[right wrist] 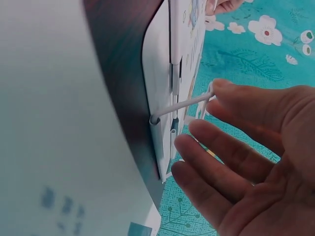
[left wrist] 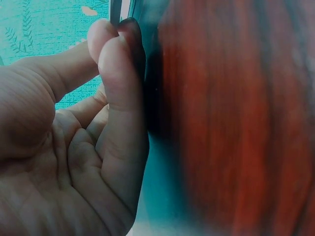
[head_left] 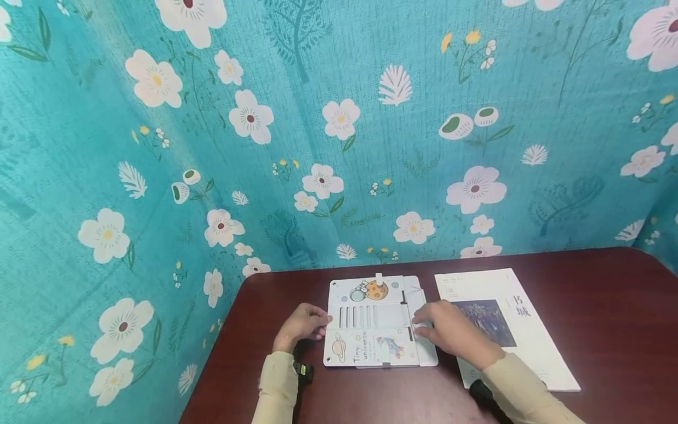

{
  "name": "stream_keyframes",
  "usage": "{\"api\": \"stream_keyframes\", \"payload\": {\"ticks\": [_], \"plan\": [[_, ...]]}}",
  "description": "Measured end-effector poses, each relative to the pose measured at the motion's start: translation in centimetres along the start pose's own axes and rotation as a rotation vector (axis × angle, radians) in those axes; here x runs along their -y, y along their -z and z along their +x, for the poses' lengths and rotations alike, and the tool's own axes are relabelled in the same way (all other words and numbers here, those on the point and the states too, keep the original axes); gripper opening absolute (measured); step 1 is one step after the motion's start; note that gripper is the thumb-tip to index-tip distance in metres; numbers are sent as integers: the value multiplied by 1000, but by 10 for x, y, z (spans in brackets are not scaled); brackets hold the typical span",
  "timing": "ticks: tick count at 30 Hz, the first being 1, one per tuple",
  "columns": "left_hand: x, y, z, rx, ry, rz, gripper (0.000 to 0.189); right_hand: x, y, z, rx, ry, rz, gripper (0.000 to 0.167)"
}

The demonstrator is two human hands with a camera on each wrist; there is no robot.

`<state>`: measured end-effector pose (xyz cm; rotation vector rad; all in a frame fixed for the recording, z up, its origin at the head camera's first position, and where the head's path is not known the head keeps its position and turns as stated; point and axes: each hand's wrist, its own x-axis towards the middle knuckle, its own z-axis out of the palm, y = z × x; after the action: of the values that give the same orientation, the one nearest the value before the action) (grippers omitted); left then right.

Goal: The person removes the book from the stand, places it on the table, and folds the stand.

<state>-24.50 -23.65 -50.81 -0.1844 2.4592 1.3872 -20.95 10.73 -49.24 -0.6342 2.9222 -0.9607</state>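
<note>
A flat white folding book stand (head_left: 392, 317), printed with cartoon planets, a rocket and "Tiny universe", lies on the table. At its left edge my left hand (head_left: 303, 324) pinches the rim between thumb and fingers; the left wrist view shows that hand (left wrist: 106, 128) close up, with only a sliver of the stand's edge (left wrist: 116, 11). Over the right edge is my right hand (head_left: 458, 331). In the right wrist view, its thumb and index finger pinch a thin white wire arm (right wrist: 183, 104) that rises from the stand's edge, while the other fingers stay loosely bent.
Right of the stand lies a white book (head_left: 529, 338) with a dark blue picture on its cover, partly under my right forearm. The dark red-brown table (head_left: 604, 318) has rounded corners. A teal flowered cloth (head_left: 371, 147) hangs behind and to the left.
</note>
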Motion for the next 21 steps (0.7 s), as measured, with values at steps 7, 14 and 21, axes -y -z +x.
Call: {"api": "stream_keyframes", "payload": {"ticks": [7,14,21], "plan": [[0,-1,-2,4,-14,4,21,1,0,-2,-28,19,-13,12],[-1,0,-1,2,-9,-7,21,3,2,3,30,70,-52,5],[-1,0,1,10,-9,-20,20,9,0,6,71,0,-91,4]]}}
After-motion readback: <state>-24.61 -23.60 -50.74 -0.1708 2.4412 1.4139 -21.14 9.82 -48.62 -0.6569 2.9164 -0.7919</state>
